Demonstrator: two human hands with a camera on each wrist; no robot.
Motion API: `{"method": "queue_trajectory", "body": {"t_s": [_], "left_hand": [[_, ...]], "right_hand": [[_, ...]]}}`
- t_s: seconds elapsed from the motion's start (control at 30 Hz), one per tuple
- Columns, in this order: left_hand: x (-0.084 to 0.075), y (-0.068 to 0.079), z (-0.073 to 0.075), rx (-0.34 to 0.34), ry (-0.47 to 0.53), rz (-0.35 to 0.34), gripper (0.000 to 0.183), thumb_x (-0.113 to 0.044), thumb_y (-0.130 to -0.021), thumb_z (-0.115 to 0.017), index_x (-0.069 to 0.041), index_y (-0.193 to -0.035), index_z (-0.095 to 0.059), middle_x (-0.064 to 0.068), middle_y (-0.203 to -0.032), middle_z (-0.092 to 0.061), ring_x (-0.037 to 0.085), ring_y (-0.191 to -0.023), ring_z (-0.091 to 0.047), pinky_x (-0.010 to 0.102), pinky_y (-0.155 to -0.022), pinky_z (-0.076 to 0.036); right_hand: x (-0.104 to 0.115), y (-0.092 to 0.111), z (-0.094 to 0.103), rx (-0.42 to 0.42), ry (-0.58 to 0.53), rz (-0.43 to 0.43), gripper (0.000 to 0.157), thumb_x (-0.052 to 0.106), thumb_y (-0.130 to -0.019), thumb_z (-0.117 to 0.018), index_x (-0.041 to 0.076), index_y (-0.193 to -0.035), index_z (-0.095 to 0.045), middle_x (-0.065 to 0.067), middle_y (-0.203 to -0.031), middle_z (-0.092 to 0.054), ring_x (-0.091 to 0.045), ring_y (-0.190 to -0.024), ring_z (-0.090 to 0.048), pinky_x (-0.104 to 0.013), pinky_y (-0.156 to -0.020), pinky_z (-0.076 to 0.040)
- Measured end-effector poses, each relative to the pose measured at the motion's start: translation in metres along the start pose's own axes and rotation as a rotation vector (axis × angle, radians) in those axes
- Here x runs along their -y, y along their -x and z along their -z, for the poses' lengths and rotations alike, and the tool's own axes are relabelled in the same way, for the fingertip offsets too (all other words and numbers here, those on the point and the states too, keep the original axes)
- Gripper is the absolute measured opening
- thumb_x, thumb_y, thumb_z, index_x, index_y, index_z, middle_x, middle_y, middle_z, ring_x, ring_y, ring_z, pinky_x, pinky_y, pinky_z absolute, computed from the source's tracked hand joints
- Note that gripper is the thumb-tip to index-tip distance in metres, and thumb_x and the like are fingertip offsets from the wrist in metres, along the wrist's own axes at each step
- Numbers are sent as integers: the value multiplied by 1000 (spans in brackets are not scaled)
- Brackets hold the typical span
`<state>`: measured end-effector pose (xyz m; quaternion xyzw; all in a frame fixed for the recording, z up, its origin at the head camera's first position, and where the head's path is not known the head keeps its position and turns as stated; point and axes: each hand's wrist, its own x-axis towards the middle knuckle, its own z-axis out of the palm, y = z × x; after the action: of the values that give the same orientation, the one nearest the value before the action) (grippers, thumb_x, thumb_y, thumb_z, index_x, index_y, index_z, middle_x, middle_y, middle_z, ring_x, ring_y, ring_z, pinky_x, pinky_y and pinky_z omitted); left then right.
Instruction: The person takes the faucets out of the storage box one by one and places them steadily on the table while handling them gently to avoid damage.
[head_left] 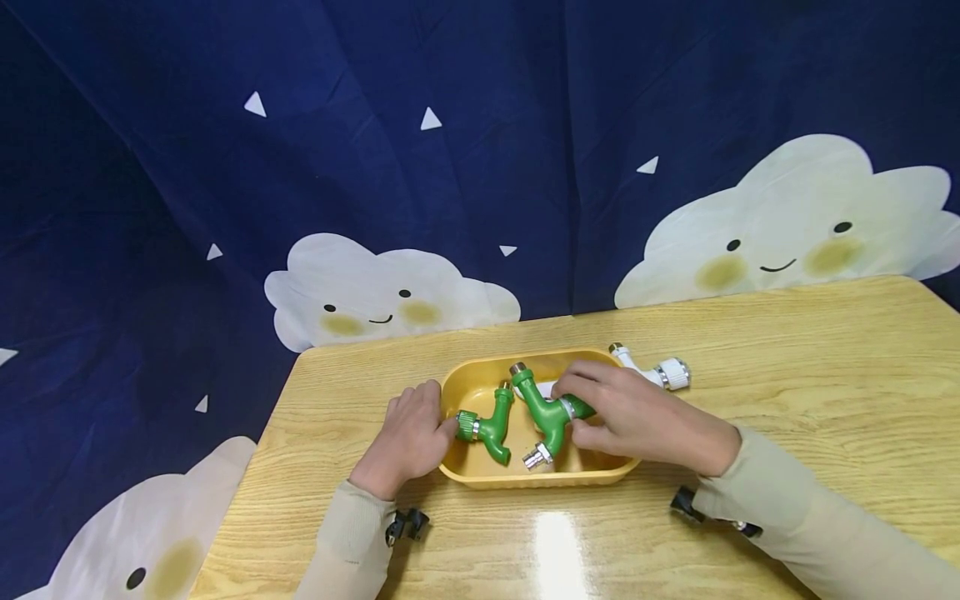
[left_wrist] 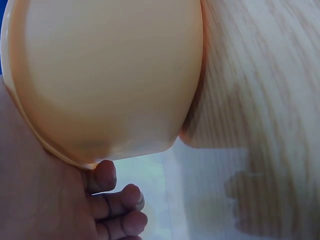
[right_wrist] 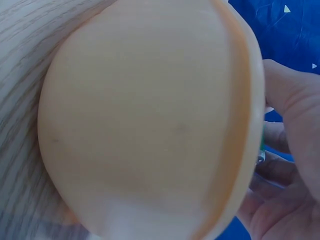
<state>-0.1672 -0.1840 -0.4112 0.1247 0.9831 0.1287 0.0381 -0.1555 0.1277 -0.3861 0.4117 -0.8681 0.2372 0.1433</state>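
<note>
A yellow plastic tub (head_left: 480, 482) sits on the table, and its outer wall (left_wrist: 110, 75) fills much of both wrist views. My left hand (head_left: 408, 433) grips its left rim, fingers curled at the outside. Within the tub, close to my left thumb, lies a small green tap (head_left: 492, 427) with a ribbed knob. My right hand (head_left: 618, 408) holds a larger green tap (head_left: 550, 419) by its handle end, over the tub's right half. That tap has a brass-coloured inlet and a silver nozzle. My fingers hide part of its handle.
A white tap (head_left: 651, 373) with a ribbed knob shows at the tub's back right, partly behind my right hand. Another white piece (head_left: 546, 389) shows behind the large green tap. The wooden table (head_left: 795, 375) meets a dark blue cloud-patterned curtain (head_left: 480, 167) at the back.
</note>
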Motion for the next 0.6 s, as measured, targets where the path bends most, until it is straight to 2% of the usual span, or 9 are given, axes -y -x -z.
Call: {"method": "queue_trajectory", "body": {"t_s": [0.2,0.4,0.6], "left_hand": [[1,0,1,3,-2,5,21,-29,-96,-53,-12,-89,-43,5,-83,-43,23,-79,-39,35,-77,-29],[1,0,1,6,-3,7,21,-29,-96,-53,-13,-90,-43,5,-84,-43,23,-80,-39,35,-78,-29],[0,0,1,4,-1,6,21,-29,-96,-54,-13,-90,-43,5,-84,-43,23,-80,-39,35,-77,-29]], "right_hand": [[0,0,6,43,-24,-34,30,10,-78,-68,10,-108,-72,1,-104,-68,-1,-75,-52,-16,-63,-47],[0,-1,9,33,-15,-25,29,9,-76,-67,12,-105,-71,2,-103,-68,-3,-79,-54,-17,-66,-49],[0,-1,13,41,5,-43,28,12,-78,-69,11,-106,-72,1,-104,-69,-3,-77,-53,-19,-66,-48]]}}
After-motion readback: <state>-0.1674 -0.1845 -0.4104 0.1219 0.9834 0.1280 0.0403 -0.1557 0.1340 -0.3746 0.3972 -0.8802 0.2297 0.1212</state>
